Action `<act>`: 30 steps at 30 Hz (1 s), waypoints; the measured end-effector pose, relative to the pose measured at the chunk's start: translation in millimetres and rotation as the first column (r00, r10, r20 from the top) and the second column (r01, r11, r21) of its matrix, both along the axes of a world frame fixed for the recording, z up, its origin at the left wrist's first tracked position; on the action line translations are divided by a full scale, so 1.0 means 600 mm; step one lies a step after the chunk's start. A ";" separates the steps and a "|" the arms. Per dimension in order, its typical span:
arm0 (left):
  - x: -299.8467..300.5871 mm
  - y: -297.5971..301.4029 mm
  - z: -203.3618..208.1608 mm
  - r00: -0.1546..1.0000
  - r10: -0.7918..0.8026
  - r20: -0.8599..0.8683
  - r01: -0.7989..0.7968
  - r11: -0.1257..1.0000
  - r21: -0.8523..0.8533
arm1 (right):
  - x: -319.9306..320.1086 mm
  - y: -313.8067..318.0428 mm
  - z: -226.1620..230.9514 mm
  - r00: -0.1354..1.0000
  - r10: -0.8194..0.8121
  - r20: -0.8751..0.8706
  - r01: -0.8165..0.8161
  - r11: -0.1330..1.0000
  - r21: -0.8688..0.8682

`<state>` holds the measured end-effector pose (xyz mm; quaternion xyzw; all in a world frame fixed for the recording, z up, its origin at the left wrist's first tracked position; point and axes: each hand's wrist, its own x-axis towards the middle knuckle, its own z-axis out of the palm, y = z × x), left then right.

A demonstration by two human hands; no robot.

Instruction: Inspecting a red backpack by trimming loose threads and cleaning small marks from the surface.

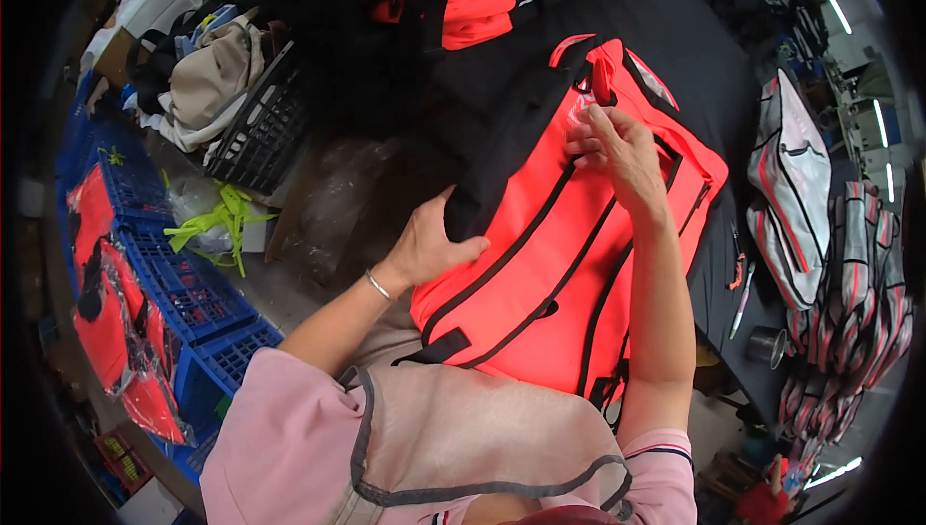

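A bright red-orange backpack (526, 274) with black piping and straps lies in front of me on black fabric, its top end pointing away. At its left edge is my left hand (434, 243), the thumb on the red panel and the fingers partly hidden by the black side; it grips that edge. Over the upper part of the bag, my right hand (619, 151) is closed, thumb and forefinger pressed together just below the red top loop (603, 76). Whatever lies in that pinch is hidden or too small to name.
More red-orange bags (473, 18) are stacked at the far side. A black crate (256, 129) of cloth and blue crates (193, 274) with red pieces stand to the left. Silver-grey bags (796, 197), a metal cup (765, 345) and a pen-like tool (741, 311) are at the right.
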<state>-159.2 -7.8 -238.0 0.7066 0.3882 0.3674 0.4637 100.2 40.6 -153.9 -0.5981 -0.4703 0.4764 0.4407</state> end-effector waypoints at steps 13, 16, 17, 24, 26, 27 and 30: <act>0.022 -0.033 -0.025 0.988 0.148 -0.050 -0.136 0.972 0.190 | -0.065 -0.037 -0.009 0.945 -0.123 0.304 0.106 0.992 0.073; 0.023 -0.035 -0.025 0.987 0.151 -0.051 -0.138 0.970 0.201 | -0.086 -0.040 -0.010 0.919 -0.161 0.361 0.036 0.944 0.328; 0.024 -0.035 -0.025 0.986 0.154 -0.056 -0.139 0.968 0.206 | -0.090 -0.038 -0.013 0.885 -0.172 0.433 -0.048 0.891 0.452; 0.027 -0.039 -0.029 0.983 0.156 -0.096 -0.134 0.969 0.209 | -0.069 -0.015 -0.034 0.728 -0.228 0.647 -0.195 0.836 0.514; 0.027 -0.039 -0.030 0.982 0.166 -0.089 -0.143 0.965 0.221 | -0.038 -0.017 -0.027 0.775 -0.292 0.560 -0.082 0.833 0.547; 0.027 -0.039 -0.031 0.982 0.163 -0.099 -0.139 0.967 0.213 | -0.015 -0.022 -0.020 0.809 -0.343 0.478 0.036 0.840 0.541; 0.029 -0.036 -0.034 0.981 0.153 -0.117 -0.125 0.968 0.219 | 0.071 -0.049 0.007 0.799 -0.454 0.394 0.225 0.834 0.504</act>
